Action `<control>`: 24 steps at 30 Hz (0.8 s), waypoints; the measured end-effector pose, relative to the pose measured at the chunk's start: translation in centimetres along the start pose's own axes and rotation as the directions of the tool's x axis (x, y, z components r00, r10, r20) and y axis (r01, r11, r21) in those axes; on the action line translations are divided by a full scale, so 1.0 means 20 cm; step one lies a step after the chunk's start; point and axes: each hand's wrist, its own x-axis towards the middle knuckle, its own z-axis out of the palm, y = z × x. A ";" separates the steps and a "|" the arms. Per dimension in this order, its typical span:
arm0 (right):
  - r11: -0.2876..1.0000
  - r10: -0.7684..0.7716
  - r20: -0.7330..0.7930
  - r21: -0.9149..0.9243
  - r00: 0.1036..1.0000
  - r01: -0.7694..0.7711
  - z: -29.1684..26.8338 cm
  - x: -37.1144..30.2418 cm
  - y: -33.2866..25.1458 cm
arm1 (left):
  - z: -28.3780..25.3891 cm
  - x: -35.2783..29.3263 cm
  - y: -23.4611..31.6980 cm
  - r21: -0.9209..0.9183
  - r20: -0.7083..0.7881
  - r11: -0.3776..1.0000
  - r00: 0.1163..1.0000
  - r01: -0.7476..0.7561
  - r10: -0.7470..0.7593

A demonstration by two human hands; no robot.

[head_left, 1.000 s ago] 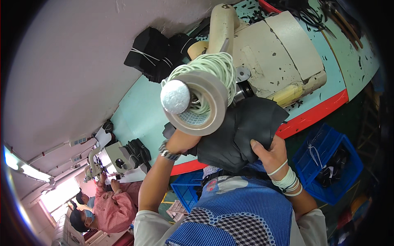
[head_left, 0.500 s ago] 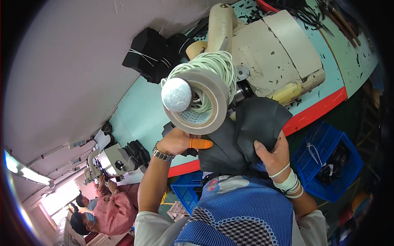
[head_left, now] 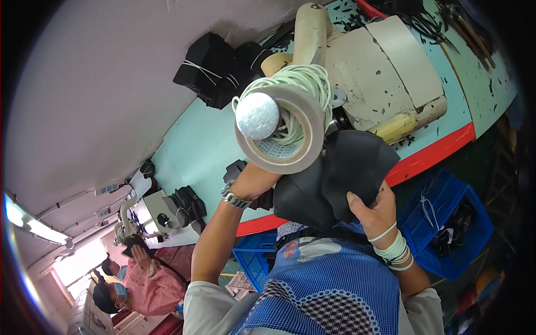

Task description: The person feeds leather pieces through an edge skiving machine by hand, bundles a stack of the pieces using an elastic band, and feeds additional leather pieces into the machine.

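My right hand point(head_left: 375, 211) grips the lower right edge of black sheet-like pieces point(head_left: 357, 170), thumb on top; they look like leather or fabric, and several creamy bands circle that wrist. My left hand point(head_left: 261, 180), with a metal watch point(head_left: 235, 196) at the wrist, reaches up beneath a tape roll point(head_left: 306, 159). The roll hides its fingers, so what they hold cannot be seen. More small black pieces point(head_left: 235, 170) lie beside the left wrist. A cream sewing machine point(head_left: 374, 67) stands just beyond the pieces.
Pale green cord point(head_left: 312, 81) and a round silver cap point(head_left: 257, 116) sit at the tape roll. Tied black bundles point(head_left: 206, 70) rest by the wall. A blue crate point(head_left: 430, 223) stands at right, another point(head_left: 251, 254) below the table. Scissors point(head_left: 432, 28) lie far right. A co-worker point(head_left: 153, 285) sits at left.
My left hand has gone up behind the tape roll, hiding the orange finger cover that showed before. The black pieces have shifted slightly in my right hand. The co-worker has raised a hand.
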 end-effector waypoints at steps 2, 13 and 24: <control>0.998 -0.049 -0.053 0.047 0.997 0.052 0.00 0.01 0.00 | 0.00 0.01 0.02 0.012 0.049 1.000 0.999 -0.008 0.007; 0.997 -0.019 0.028 0.073 0.999 0.017 0.00 0.01 -0.02 | 0.00 -0.02 0.08 0.013 0.099 0.998 0.994 0.054 -0.055; 0.997 -0.006 0.005 0.075 1.000 0.006 -0.02 0.00 -0.02 | 0.00 -0.03 0.04 -0.316 0.186 0.939 0.980 0.134 -0.077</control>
